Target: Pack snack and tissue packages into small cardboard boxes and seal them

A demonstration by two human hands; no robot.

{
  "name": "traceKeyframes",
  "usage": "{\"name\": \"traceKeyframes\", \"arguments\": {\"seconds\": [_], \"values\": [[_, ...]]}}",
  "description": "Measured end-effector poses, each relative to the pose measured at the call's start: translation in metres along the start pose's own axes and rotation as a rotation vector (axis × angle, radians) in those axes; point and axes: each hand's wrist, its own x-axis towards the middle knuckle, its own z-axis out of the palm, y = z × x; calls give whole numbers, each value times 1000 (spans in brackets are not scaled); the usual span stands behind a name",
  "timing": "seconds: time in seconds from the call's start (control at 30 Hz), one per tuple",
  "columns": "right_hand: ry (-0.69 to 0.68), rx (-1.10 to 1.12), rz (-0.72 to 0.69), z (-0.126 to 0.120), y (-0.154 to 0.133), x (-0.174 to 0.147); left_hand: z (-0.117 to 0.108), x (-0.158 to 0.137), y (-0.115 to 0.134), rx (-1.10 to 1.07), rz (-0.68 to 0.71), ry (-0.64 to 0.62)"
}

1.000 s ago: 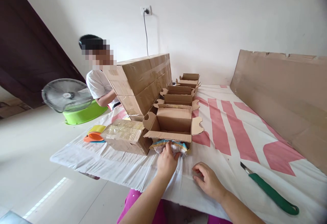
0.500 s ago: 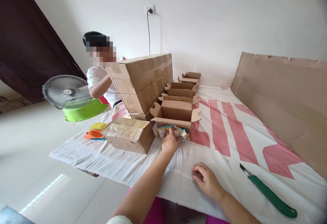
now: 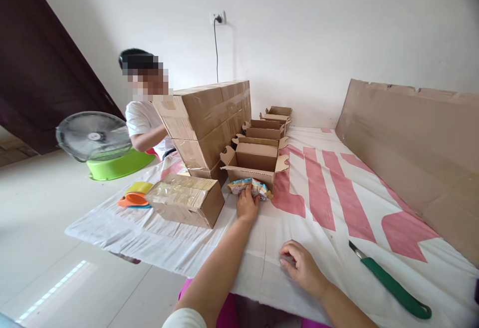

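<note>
My left hand (image 3: 247, 205) reaches forward with its fingers curled on a small blue, white and orange plastic packet (image 3: 234, 186). The packet is crumpled and partly hidden by my fingers; it lies against the front of an open cardboard box (image 3: 250, 174) whose flaps stand up. My right hand (image 3: 301, 265) rests on the cloth near the table's front edge, its fingers loosely bent and apart, with nothing in them. To its right lies a utility knife (image 3: 396, 288) with a green handle, its blade out.
More open boxes (image 3: 264, 129) run back towards the wall. Taped cartons (image 3: 209, 113) are stacked at left, with one taped carton (image 3: 187, 200) in front. Beside it is an orange and yellow tape dispenser (image 3: 135, 195). A person (image 3: 144, 123) sits behind the stack. A cardboard sheet (image 3: 407, 153) stands right.
My left hand has pushed the packet slightly forward against the box, which has shifted a little. The view has moved slightly. My right hand stays in place.
</note>
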Motion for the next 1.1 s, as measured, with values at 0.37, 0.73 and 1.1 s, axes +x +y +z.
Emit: {"name": "traceKeyframes", "arguments": {"seconds": [0.37, 0.73, 1.1], "values": [[0, 6, -3, 1, 1, 0, 6, -1, -8, -18, 78, -69], [6, -3, -13, -1, 2, 1, 9, 1, -6, 5, 14, -126], [-8, 33, 2, 0, 5, -1, -83, -62, -13, -185, 456, -232]]}}
